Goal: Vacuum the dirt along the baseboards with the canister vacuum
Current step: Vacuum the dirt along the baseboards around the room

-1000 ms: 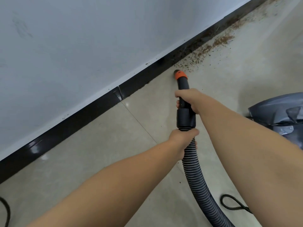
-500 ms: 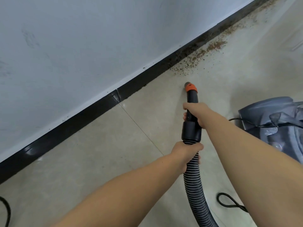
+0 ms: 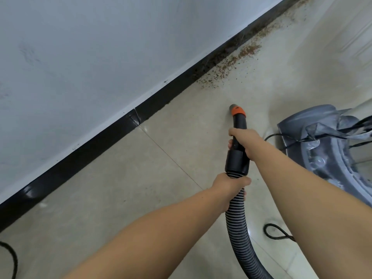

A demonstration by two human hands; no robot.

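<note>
The right hand (image 3: 246,142) grips the nozzle (image 3: 237,115), the left hand (image 3: 229,187) the hose (image 3: 238,222) (fingers wrapped on both). Dirt (image 3: 227,64) lies far right along the baseboard (image 3: 80,158); best reach forward, tip low.

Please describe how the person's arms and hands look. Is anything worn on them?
Both forearms are bare, with no sleeves in view. The left hand and the right hand wear no gloves. No watch, ring or bracelet shows on the visible parts.
</note>
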